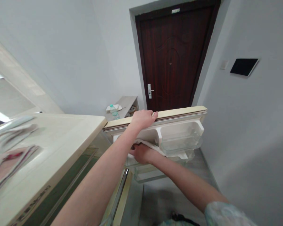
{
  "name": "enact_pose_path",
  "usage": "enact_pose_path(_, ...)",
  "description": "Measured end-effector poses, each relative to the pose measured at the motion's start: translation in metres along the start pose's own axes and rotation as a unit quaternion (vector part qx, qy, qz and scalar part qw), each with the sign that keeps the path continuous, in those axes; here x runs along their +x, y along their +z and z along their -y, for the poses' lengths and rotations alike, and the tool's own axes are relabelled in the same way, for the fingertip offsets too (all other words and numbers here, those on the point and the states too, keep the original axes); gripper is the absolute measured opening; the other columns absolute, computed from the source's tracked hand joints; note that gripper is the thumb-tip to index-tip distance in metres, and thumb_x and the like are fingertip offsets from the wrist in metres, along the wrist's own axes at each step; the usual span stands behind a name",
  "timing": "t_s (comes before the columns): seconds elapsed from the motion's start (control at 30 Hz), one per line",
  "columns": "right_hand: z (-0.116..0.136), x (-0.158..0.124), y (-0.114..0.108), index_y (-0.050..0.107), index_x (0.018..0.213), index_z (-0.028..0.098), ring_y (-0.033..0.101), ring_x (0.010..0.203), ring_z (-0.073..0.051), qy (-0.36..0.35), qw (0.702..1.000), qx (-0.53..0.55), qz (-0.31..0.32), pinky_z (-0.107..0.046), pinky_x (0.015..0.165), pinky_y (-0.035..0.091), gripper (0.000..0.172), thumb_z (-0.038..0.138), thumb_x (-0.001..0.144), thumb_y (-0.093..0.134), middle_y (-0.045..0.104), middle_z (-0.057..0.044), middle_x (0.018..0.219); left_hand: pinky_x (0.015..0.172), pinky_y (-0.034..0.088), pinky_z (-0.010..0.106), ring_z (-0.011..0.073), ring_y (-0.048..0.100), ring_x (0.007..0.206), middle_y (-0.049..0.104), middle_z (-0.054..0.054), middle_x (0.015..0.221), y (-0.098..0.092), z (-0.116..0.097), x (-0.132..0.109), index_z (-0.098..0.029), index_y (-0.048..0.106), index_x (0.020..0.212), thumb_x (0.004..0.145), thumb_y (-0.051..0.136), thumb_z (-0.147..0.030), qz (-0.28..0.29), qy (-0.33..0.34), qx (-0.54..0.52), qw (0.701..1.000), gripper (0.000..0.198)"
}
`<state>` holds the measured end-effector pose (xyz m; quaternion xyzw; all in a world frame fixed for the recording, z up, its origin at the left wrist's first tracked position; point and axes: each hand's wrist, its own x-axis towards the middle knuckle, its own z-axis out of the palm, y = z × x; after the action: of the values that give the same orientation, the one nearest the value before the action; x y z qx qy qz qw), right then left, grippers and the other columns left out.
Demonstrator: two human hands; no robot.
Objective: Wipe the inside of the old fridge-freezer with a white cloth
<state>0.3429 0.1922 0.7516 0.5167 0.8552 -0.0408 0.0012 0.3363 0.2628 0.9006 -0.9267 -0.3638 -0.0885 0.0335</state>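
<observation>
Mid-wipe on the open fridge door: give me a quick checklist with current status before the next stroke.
1. Door held steady: left hand grips the top edge of the fridge door. Ok.
2. Cloth in hand: right hand presses the white cloth against the door's inner side. Ok.
3. Upper door bin seated: looks in place. Ok.
4. Lower door bin: partly hidden. Cannot tell.
5. Papers on the fridge top clear of the edge: ok.

Single head cam, tilted view, looks fwd and down over fridge top (pixel 61 138). Close to open fridge door (pixel 169 113); brown door (pixel 174 59) farther ahead.
</observation>
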Motion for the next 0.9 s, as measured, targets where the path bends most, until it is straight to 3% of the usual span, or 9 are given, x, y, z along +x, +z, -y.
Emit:
enact_pose_path(0.13,0.004,-0.012,-0.013,0.066,0.127,0.023,0.071,0.096,-0.028,-0.105,0.992,-0.029,0.066,-0.032,0.069,0.048,0.041,0.012,0.091,0.052,0.07,-0.016,0.122,0.084,0.056,0.049,0.0367,0.071,0.101,0.075,0.015,0.103,0.001,0.001,0.0,-0.021,0.075,0.103,0.099,0.017,-0.059,-0.001,0.001,-0.003,1.0,0.069)
enact_pose_path(0.27,0.012,-0.012,-0.027,0.074,0.102,0.019,0.069,0.104,-0.025,-0.139,0.986,-0.008,0.096,-0.029,0.074,0.047,0.025,0.01,0.089,0.055,0.071,-0.01,0.122,0.084,0.056,0.049,0.0373,0.071,0.101,0.075,0.015,0.103,0.001,0.0,0.001,-0.021,0.075,0.104,0.099,0.018,-0.058,0.0,-0.002,-0.004,1.0,0.068)
enact_pose_path(0.4,0.005,-0.021,-0.027,0.076,0.092,0.017,0.07,0.1,-0.021,-0.148,0.986,0.034,0.069,-0.026,0.081,0.048,0.026,0.002,0.083,0.056,0.075,-0.007,0.113,0.084,0.056,0.049,0.0367,0.071,0.101,0.075,0.016,0.104,0.0,-0.001,0.0,-0.021,0.075,0.105,0.099,0.018,-0.059,0.001,-0.004,-0.003,1.0,0.069)
enact_pose_path(0.6,-0.013,-0.057,-0.026,0.076,0.095,0.009,0.069,0.096,-0.025,-0.133,0.99,0.007,0.046,-0.033,0.093,0.05,0.02,0.005,0.081,0.061,0.076,-0.015,0.095,0.082,0.055,0.046,0.0355,0.071,0.097,0.075,0.017,0.099,0.001,0.0,0.0,-0.019,0.075,0.103,0.101,0.019,-0.059,-0.007,-0.005,-0.005,1.0,0.069)
enact_pose_path(0.73,-0.003,-0.086,-0.037,0.072,0.1,0.011,0.066,0.102,-0.026,-0.057,0.992,0.099,-0.051,-0.037,0.096,0.051,0.026,0.009,0.083,0.052,0.074,-0.014,0.101,0.086,0.054,0.045,0.0336,0.07,0.097,0.073,0.016,0.098,0.002,-0.004,-0.002,-0.017,0.073,0.106,0.104,0.02,-0.057,-0.049,-0.004,-0.007,0.999,0.067)
enact_pose_path(0.8,0.003,-0.098,-0.044,0.069,0.097,0.014,0.065,0.098,-0.024,0.01,0.967,0.237,-0.099,-0.036,0.093,0.052,0.029,0.007,0.078,0.048,0.073,-0.011,0.1,0.099,0.048,0.045,0.0304,0.068,0.105,0.073,0.014,0.107,0.0,-0.008,-0.014,-0.016,0.069,0.119,0.106,0.024,-0.05,-0.137,0.03,-0.024,0.99,0.058)
enact_pose_path(0.83,0.006,-0.103,-0.048,0.068,0.094,0.015,0.065,0.094,-0.023,0.048,0.937,0.327,-0.115,-0.035,0.09,0.054,0.029,0.007,0.076,0.047,0.072,-0.009,0.097,0.105,0.045,0.044,0.0282,0.066,0.108,0.072,0.013,0.111,-0.001,-0.01,-0.025,-0.016,0.067,0.124,0.107,0.027,-0.045,-0.19,0.053,-0.045,0.979,0.052)
enact_pose_path(0.9,0.009,-0.111,-0.056,0.067,0.092,0.017,0.066,0.09,-0.022,0.118,0.831,0.527,-0.135,-0.033,0.081,0.056,0.028,0.011,0.075,0.046,0.071,-0.007,0.096,0.11,0.04,0.041,0.0242,0.063,0.111,0.071,0.01,0.114,-0.004,-0.014,-0.055,-0.016,0.068,0.12,0.107,0.034,-0.04,-0.279,0.085,-0.119,0.949,0.043)
